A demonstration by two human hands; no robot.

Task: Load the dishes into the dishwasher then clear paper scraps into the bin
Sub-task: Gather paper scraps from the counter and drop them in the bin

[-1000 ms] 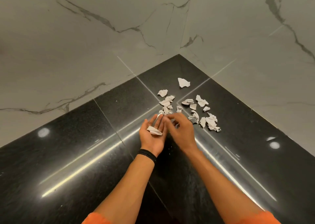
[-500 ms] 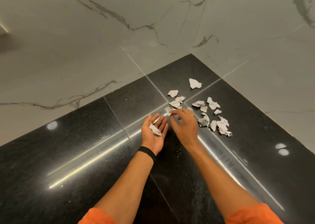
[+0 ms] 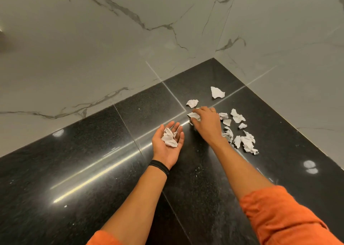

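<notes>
Several white crumpled paper scraps (image 3: pixel 247 142) lie on the black polished counter (image 3: pixel 93 151) in the corner. My left hand (image 3: pixel 167 146) rests palm up, cupped, with a few collected scraps (image 3: pixel 169 137) in it. My right hand (image 3: pixel 204 121) reaches forward, palm down, its fingers closing around a scrap (image 3: pixel 193 115) on the counter. One larger scrap (image 3: pixel 216 92) lies farthest back near the corner, another scrap (image 3: pixel 192 102) just beyond my right fingertips. No dishes, dishwasher or bin are in view.
Grey-veined white marble walls (image 3: pixel 111 40) meet in a corner behind the counter. Ceiling lights glare on the glossy surface. Orange sleeves cover both upper arms, and a black band sits on my left wrist.
My right hand has left my left palm and moved forward and right onto the scraps. More paper now lies in my left palm. The camera view has shifted slightly left.
</notes>
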